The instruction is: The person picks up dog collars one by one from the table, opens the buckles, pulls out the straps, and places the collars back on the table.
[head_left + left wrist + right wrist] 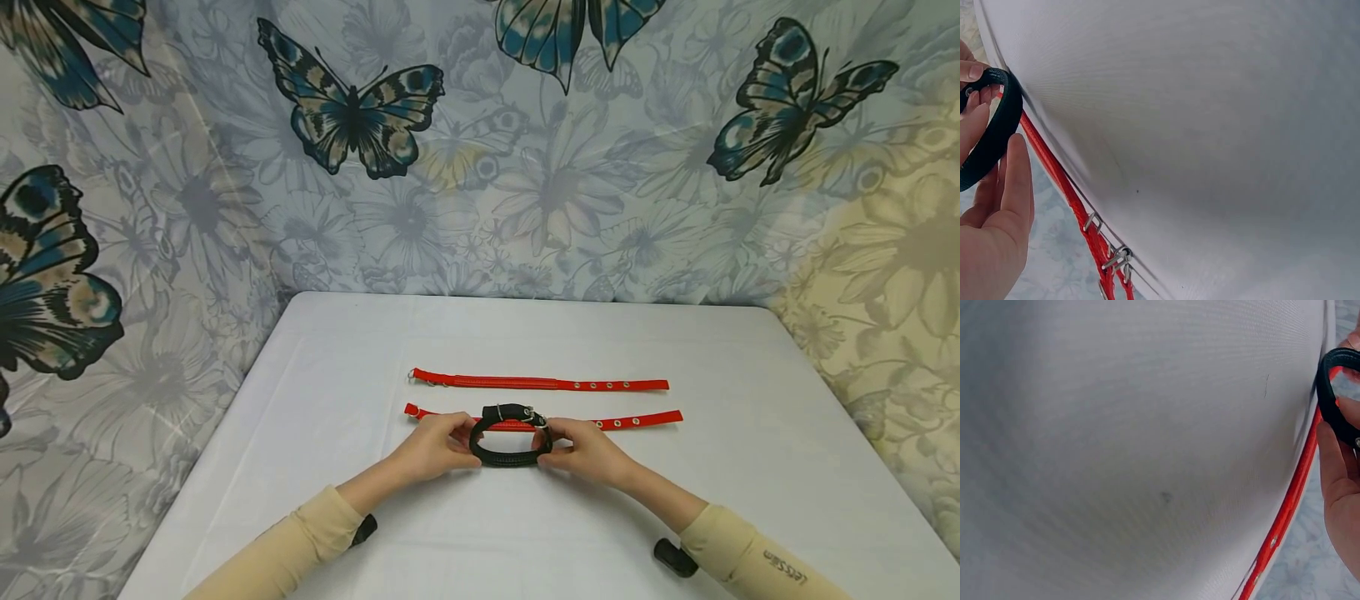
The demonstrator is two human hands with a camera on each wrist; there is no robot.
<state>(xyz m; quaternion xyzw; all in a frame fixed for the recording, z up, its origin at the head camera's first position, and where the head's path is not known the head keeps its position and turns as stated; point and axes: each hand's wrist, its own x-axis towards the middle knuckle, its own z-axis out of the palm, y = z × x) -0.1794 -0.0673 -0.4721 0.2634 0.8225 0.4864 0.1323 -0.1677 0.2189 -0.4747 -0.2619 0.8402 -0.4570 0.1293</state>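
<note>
Both grips pinch black collar (511, 440).

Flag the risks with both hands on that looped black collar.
1. The black looped webbing collar hangs between the left hand and right hand, gripped only at its sides; it may slip or spring open.
2. It sits right over the nearer flat red strap, so a knuckle could drag that strap askew.

I'm looking at a makeshift recording corner rather than a lived-in room: a table (750, 467) draped in plain white cloth, with butterfly-and-flower printed fabric (525, 167) hung behind and on both sides as a backdrop, hiding whatever walls lie beyond.
</note>
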